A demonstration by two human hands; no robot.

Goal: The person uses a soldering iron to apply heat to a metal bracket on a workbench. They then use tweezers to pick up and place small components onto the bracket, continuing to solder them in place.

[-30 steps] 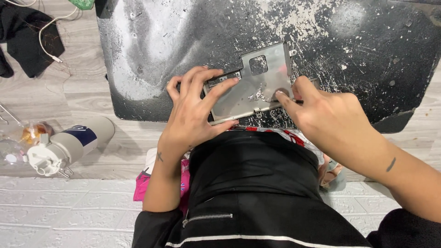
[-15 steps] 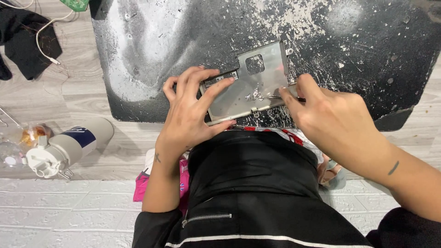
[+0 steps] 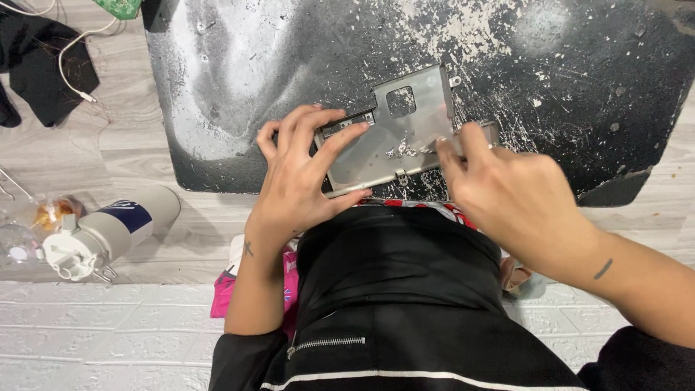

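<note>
A person seated on a pale wood-grain floor (image 3: 108,166) works over a thin grey sheet-metal bracket with a square cut-out (image 3: 394,141), which lies at the centre of the frame on a scuffed black mat flecked with white residue (image 3: 239,87). The left hand (image 3: 297,181) is spread wide, fingers pressing the bracket's left edge flat against the mat. The right hand (image 3: 507,192) closes its fingertips on a small object at the bracket's right side; what it pinches cannot be made out. A little heap of silvery scrapings (image 3: 402,150) sits mid-plate, and by that sign the scraping looks partly done, with much of the surface apparently not yet worked. The bracket is dull and brushed, its outline notched, small tabs jutting from its upper right corner and lower edge. At lower left lies a white and navy drinks bottle on its side (image 3: 108,232), beside a clear plastic bag holding something orange (image 3: 47,213). A white cable (image 3: 72,51) and dark cloth (image 3: 40,65) occupy the upper left.
</note>
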